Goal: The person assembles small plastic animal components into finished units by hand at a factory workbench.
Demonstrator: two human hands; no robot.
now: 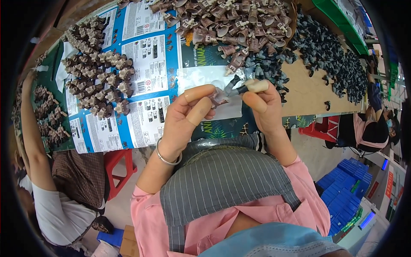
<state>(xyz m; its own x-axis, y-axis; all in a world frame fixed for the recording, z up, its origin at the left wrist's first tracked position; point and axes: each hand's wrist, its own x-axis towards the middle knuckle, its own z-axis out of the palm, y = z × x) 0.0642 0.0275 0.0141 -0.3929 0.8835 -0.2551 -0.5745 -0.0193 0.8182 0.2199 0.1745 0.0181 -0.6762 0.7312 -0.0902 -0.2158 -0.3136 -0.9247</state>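
Note:
In front of my apron, both hands meet over the sheet-covered table. My left hand [181, 119] pinches a brownish plastic toy part [217, 100], partly hidden by the fingertips. The right hand [269, 104] grips a grey-and-black toy leg piece [234, 89], its thumb and fingers closed on one end. The two pieces touch or nearly touch; I cannot tell whether they are joined. Pale covers wrap some fingertips on both hands. A translucent plastic sheet [229, 112] lies beneath them.
Beyond my hands is a heap of brown hollow toy parts [239, 21]. Many grey-black pieces [329, 60] spread over cardboard [304, 94] at right. Several rows of brown figures [98, 79] stand at left. A co-worker's arm [34, 124] reaches in at far left; a green bin [342, 25] edges the far right.

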